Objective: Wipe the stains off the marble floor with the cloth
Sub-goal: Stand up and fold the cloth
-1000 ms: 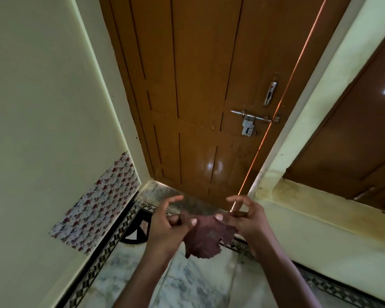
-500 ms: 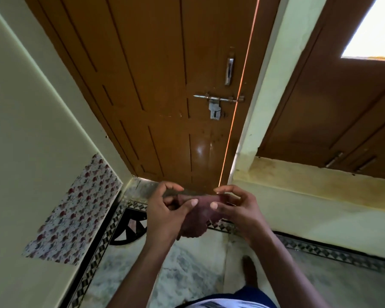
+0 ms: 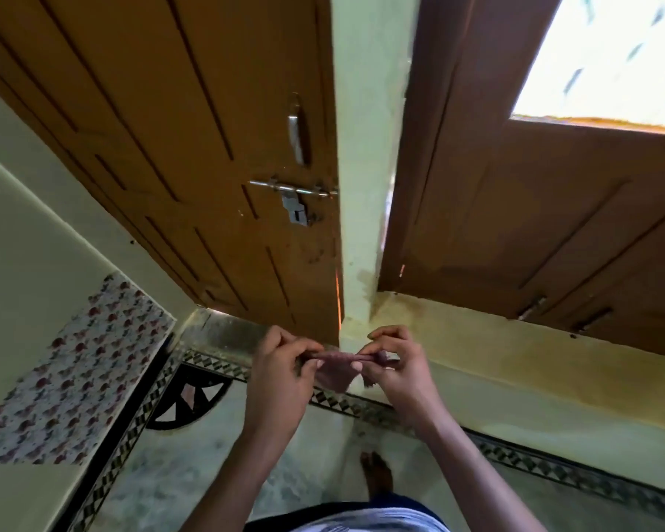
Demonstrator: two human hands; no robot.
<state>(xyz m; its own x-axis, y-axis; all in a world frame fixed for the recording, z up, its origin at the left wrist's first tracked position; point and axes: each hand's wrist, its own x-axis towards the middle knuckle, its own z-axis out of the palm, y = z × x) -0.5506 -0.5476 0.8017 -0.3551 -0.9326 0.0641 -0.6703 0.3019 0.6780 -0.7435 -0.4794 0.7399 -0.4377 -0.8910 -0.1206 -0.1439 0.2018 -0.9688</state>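
A small dull-purple cloth (image 3: pixel 336 372) is stretched between both my hands at chest height, well above the floor. My left hand (image 3: pixel 281 374) pinches its left edge and my right hand (image 3: pixel 396 368) pinches its right edge; the middle of the cloth sags below my fingers. The grey-white marble floor (image 3: pixel 208 478) lies beneath, with a black patterned border (image 3: pixel 216 364) and a dark fan-shaped inlay (image 3: pixel 187 401) in the corner. No stain stands out clearly on the marble from here.
A brown wooden door (image 3: pixel 192 155) with a metal bolt (image 3: pixel 292 192) faces me, a pale pillar (image 3: pixel 361 186) to its right, then a second brown door with a bright window (image 3: pixel 611 59). Patterned paper (image 3: pixel 70 374) is stuck on the left wall. My bare foot (image 3: pixel 377 472) stands on the marble.
The cloth, hanging loose a second ago, is now pulled flat and taut between my hands. The view has swung to the right, bringing the pillar, window and my foot in.
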